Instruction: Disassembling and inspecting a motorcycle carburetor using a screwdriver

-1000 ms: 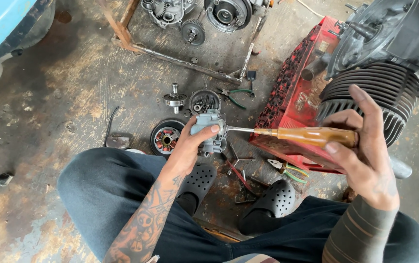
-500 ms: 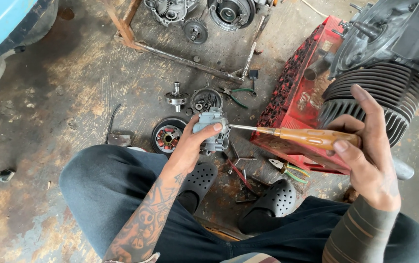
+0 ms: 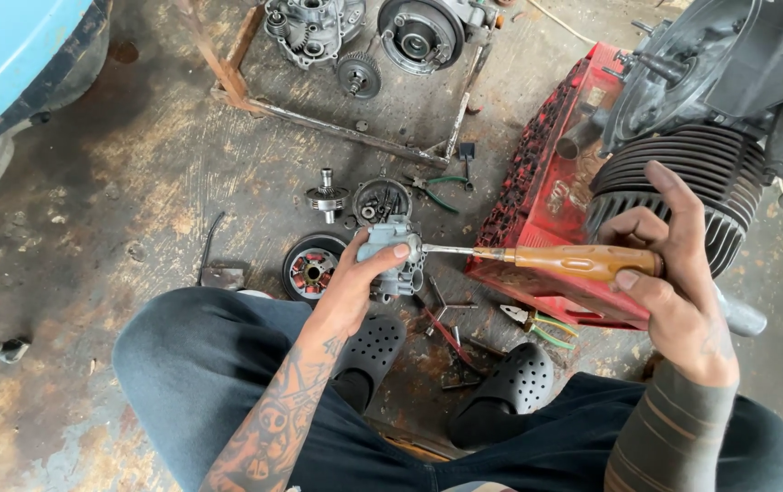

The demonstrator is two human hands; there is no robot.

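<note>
Carburetor (image 3: 391, 260), small and grey, sits clamped in my left hand (image 3: 355, 287) above my knees and the oily floor (image 3: 118, 210). My right hand (image 3: 674, 273) grips the amber-handled screwdriver (image 3: 583, 261), its tip touching the carburetor's side.

Carburetor (image 3: 389, 260): dull grey cast metal, matt, grimy. Screwdriver (image 3: 555, 261): glossy amber plastic handle, bare steel shaft. Toolbox (image 3: 546, 196): red painted metal, chipped, oil-smeared. Engine cylinder (image 3: 683, 178): dark finned metal, matt. Clogs (image 3: 514, 387): black matt perforated rubber. Trousers (image 3: 191, 364): dark cloth. Floor (image 3: 118, 200): rough concrete, oil-stained.
</note>
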